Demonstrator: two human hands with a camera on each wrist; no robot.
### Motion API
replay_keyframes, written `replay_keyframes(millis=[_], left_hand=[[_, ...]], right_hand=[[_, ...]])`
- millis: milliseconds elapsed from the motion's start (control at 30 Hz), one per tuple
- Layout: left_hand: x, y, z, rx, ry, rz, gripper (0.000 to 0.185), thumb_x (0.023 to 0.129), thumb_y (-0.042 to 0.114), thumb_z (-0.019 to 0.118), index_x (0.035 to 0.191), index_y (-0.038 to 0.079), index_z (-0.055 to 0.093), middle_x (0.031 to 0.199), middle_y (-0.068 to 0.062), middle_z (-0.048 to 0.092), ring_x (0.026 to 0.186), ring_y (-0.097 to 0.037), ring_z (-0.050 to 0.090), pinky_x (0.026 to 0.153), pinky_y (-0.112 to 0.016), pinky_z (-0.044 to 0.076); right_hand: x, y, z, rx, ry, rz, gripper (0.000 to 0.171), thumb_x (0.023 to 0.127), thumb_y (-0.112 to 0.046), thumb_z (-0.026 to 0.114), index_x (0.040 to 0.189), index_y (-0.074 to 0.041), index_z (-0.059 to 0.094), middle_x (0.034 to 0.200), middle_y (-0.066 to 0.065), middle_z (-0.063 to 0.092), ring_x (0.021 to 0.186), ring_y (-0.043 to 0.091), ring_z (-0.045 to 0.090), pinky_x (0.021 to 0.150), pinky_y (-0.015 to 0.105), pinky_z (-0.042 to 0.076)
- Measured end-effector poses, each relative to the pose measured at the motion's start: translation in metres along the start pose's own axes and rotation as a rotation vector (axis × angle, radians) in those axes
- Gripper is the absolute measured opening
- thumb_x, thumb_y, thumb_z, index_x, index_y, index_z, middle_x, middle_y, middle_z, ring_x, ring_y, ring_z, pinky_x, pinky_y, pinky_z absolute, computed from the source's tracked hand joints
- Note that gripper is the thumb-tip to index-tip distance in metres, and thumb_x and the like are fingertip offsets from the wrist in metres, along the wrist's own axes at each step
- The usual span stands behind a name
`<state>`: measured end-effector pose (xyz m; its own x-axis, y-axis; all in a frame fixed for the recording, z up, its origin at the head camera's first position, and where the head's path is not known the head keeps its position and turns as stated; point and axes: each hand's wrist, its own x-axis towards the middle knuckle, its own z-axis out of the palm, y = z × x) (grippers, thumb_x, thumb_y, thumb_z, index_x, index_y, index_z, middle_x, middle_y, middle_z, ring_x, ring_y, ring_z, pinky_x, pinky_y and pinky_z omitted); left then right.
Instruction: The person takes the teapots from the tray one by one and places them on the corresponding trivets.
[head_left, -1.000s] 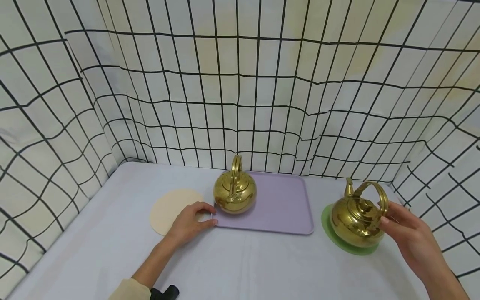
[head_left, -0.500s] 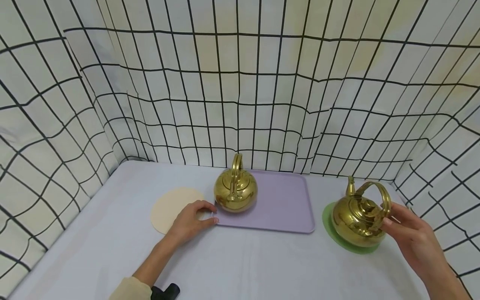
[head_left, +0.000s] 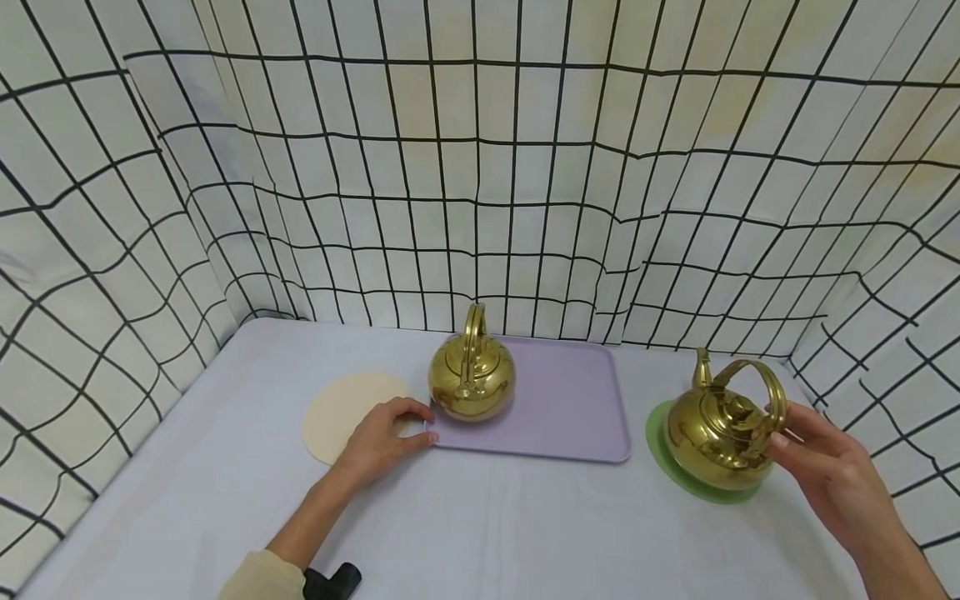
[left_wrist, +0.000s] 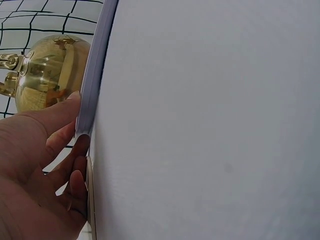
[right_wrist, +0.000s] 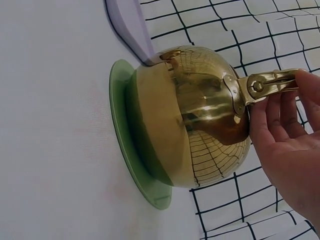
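Observation:
A brass kettle [head_left: 471,385] with an upright handle stands on the left part of a lavender tray [head_left: 570,404]. My left hand [head_left: 378,442] pinches the tray's near left corner between thumb and fingers, as the left wrist view shows from close by. On the right, a second brass kettle [head_left: 712,442] stands upright on a round green plate [head_left: 662,446], its spout pointing away to the back. My right hand [head_left: 836,479] holds the rear of that kettle's arched handle [right_wrist: 272,82], thumb on one side and fingers behind.
Left of the tray lies a round cream mat [head_left: 330,412], partly behind my left hand. A white cloth [head_left: 525,533] covers the table. White curtains [head_left: 420,192] with a black grid enclose the back and both sides.
The head view has tilted slightly, so everything sits a little higher in it. Both hands keep their holds, and the kettles and tray stay in place.

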<state>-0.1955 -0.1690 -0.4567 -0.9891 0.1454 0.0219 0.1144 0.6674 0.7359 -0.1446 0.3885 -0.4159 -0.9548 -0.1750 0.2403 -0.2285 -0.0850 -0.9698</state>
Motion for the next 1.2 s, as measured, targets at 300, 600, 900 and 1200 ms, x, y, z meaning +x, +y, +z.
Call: replay_keyframes(millis=[300,600,900,1200], left_hand=[[0.001,0.0,0.001,-0.003,0.0,0.005,0.026,0.09,0.024,0.082,0.113,0.015,0.075,0.124,-0.007,0.073,0.131,-0.033,0.061,0.118,-0.056,0.042],[0.001,0.001,0.002,-0.003,0.001,-0.003,0.026,0.089,0.026,0.083,0.112,0.016,0.075,0.123,-0.006,0.073,0.131,-0.033,0.061,0.117,-0.056,0.042],[0.001,-0.001,0.001,-0.005,0.006,-0.004,0.026,0.09,0.028,0.083,0.112,0.018,0.075,0.124,-0.005,0.073,0.13,-0.031,0.061,0.117,-0.056,0.042],[0.0,-0.003,0.001,-0.003,0.002,-0.001,0.027,0.089,0.029,0.083,0.112,0.017,0.075,0.123,-0.005,0.073,0.13,-0.032,0.061,0.117,-0.056,0.043]], right_hand=[[0.002,-0.006,0.002,-0.058,0.053,-0.024,0.048,0.1,0.018,0.043,0.138,-0.005,0.06,0.119,-0.005,0.073,0.109,0.005,0.066,0.092,0.016,0.053],[0.006,-0.019,0.019,-0.142,0.116,-0.112,0.047,0.099,0.018,0.051,0.142,0.001,0.052,0.118,-0.003,0.07,0.11,0.004,0.07,0.096,0.011,0.051],[0.013,-0.029,0.039,-0.639,0.454,-0.076,0.053,0.096,-0.002,0.072,0.143,-0.018,0.055,0.122,-0.024,0.06,0.11,-0.012,0.059,0.089,-0.001,0.046],[0.019,-0.032,0.059,-0.784,0.643,-0.226,0.042,0.085,0.005,0.079,0.126,0.003,0.068,0.113,-0.024,0.052,0.108,-0.007,0.053,0.091,0.001,0.042]])
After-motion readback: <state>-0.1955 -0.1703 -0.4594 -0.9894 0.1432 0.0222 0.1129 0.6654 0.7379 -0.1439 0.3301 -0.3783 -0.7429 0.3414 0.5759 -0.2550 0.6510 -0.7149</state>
